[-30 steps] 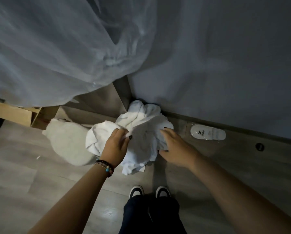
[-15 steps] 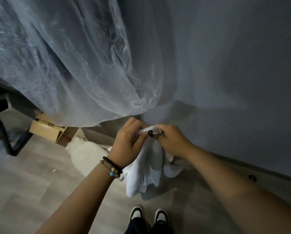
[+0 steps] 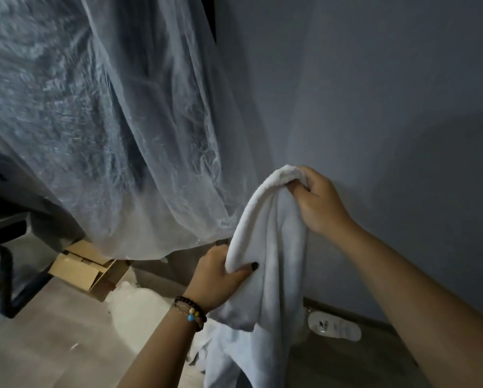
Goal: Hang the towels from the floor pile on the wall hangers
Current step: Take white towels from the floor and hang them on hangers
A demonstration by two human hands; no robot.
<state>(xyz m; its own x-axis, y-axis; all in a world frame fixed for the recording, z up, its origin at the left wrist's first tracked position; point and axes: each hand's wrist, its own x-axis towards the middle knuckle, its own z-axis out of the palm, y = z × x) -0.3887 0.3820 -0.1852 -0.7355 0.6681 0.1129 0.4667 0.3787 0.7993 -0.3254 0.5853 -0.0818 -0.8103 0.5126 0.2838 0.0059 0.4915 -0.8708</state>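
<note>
Now right hand (image 3: 317, 201) bunches top edge of white towel (image 3: 265, 247), fingers curled tight round fold, held up near grey wall (image 3: 374, 107). Left hand (image 3: 216, 275) pinches same towel lower on left edge, thumb pressed into cloth. Towel hangs limp between hands, tail trailing toward floor pile (image 3: 139, 306) (rest of pile partly hidden). Soft, light, floppy stuff, likely to sag and slip off; best taken along one hem, hands apart. No wall hanger in sight.
</note>
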